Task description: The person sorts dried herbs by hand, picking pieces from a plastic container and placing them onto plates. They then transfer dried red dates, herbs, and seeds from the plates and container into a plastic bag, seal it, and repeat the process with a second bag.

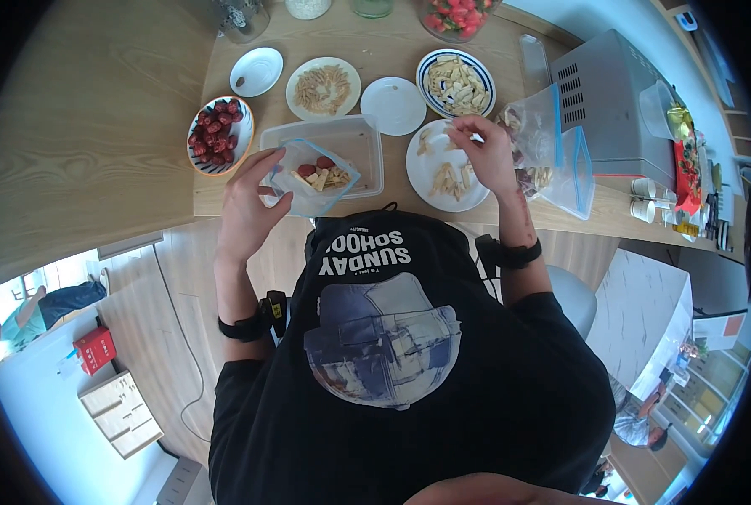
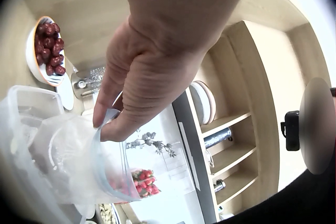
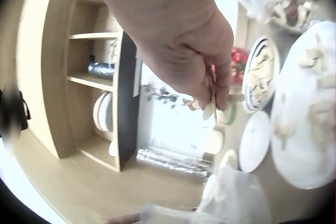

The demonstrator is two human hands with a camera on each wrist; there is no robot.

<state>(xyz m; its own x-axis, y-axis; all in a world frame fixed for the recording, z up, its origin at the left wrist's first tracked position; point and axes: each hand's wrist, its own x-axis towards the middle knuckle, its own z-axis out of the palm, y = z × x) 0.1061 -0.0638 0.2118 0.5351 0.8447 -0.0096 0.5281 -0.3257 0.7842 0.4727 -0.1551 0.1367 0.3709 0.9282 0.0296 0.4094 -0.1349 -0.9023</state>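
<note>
My left fingers (image 2: 113,131) pinch the clear bag (image 1: 312,200) by its rim, over the plastic tub (image 1: 375,160) on the counter (image 1: 224,195) | my right fingers (image 3: 223,85) pinch pale slices (image 3: 209,111) near the white plate (image 1: 420,174) | I'd best spread the mouth wide, squeeze lightly.

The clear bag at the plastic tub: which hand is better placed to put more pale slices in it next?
Probably the right hand: it pinches a few pale slices by the white plate, while the left hand is busy gripping the clear bag by its edge.
</note>
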